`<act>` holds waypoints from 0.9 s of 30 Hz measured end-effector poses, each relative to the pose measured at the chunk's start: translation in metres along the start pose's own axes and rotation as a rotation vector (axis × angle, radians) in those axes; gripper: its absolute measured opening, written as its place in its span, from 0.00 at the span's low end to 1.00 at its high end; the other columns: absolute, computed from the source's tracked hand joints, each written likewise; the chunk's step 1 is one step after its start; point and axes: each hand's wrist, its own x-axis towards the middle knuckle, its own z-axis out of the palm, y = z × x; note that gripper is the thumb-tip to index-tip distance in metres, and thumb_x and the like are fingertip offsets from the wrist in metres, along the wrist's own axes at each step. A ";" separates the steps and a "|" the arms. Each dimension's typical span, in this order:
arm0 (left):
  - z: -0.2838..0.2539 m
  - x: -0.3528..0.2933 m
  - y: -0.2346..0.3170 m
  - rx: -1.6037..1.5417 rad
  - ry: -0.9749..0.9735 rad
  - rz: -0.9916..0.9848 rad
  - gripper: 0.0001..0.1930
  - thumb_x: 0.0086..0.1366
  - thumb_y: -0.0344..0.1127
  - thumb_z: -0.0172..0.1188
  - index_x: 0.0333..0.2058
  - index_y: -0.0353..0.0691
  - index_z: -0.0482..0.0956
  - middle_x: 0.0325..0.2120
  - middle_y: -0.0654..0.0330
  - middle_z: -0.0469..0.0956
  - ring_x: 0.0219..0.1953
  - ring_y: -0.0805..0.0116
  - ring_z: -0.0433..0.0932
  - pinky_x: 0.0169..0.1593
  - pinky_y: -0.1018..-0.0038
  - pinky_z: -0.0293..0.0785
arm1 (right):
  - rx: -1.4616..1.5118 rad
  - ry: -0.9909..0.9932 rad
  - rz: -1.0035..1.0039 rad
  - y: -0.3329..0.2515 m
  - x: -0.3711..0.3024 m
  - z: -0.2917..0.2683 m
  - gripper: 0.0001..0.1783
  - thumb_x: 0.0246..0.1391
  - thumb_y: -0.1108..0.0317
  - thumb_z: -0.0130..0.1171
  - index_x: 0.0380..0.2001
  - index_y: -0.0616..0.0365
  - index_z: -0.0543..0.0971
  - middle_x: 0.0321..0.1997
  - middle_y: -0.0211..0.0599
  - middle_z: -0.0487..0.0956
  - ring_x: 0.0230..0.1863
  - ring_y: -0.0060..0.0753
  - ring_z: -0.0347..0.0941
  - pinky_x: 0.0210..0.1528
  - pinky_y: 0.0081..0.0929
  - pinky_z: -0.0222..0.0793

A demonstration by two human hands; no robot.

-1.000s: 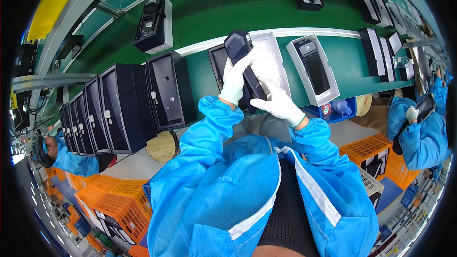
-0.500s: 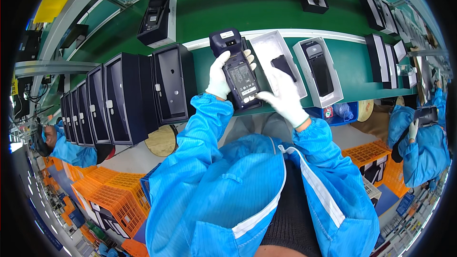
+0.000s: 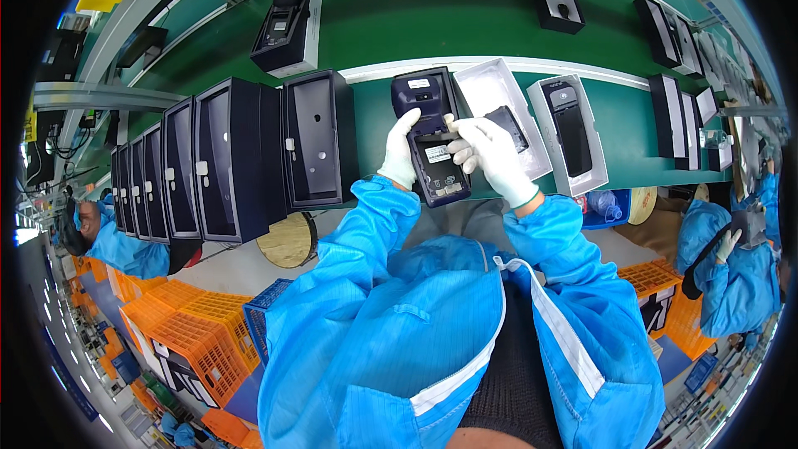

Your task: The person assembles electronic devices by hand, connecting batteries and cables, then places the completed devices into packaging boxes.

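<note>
My gloved left hand (image 3: 401,150) grips the left edge of a dark handheld payment terminal (image 3: 445,187), held back side up above the bench edge. The terminal's rear compartment is uncovered, showing a white label and small metal slots. My gloved right hand (image 3: 492,154) is closed at the compartment's upper right edge, fingers bent; whatever is between them is hidden. Just right of it, a dark flat cover (image 3: 509,126) lies in a white box lid (image 3: 492,75). Behind the terminal stands a dark open box (image 3: 450,87), partly covered by it.
Several dark open boxes (image 3: 320,141) stand in a row at the left. On the right, a white box (image 3: 592,158) holds another terminal (image 3: 571,133). A boxed terminal (image 3: 287,29) sits on the far green surface (image 3: 416,12). Orange crates (image 3: 199,341) and a stool (image 3: 285,241) are below the bench.
My right hand has moved from the terminal's lower end up to its compartment, its fingers now curled. The large labelled battery no longer fills the compartment; its inside shows. The view has shifted slightly.
</note>
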 end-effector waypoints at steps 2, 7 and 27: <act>-0.003 -0.002 0.002 0.048 0.134 0.045 0.28 0.63 0.52 0.49 0.48 0.29 0.74 0.43 0.45 0.78 0.43 0.52 0.78 0.49 0.56 0.76 | 0.143 -0.032 0.113 -0.001 0.003 -0.005 0.14 0.61 0.63 0.55 0.43 0.63 0.77 0.30 0.36 0.78 0.24 0.21 0.73 0.24 0.14 0.68; -0.010 -0.016 0.027 0.262 0.361 0.101 0.23 0.67 0.46 0.50 0.49 0.31 0.73 0.40 0.46 0.80 0.40 0.52 0.81 0.46 0.59 0.79 | -0.115 -0.001 -0.021 0.008 -0.011 -0.041 0.12 0.58 0.67 0.59 0.41 0.64 0.78 0.28 0.35 0.79 0.23 0.19 0.72 0.24 0.16 0.68; -0.052 -0.019 0.016 2.077 0.932 0.481 0.21 0.62 0.45 0.52 0.46 0.36 0.78 0.40 0.44 0.79 0.44 0.48 0.78 0.50 0.60 0.72 | -1.334 0.667 -0.495 0.098 -0.058 -0.114 0.32 0.51 0.59 0.63 0.55 0.66 0.68 0.44 0.54 0.72 0.48 0.54 0.69 0.48 0.43 0.66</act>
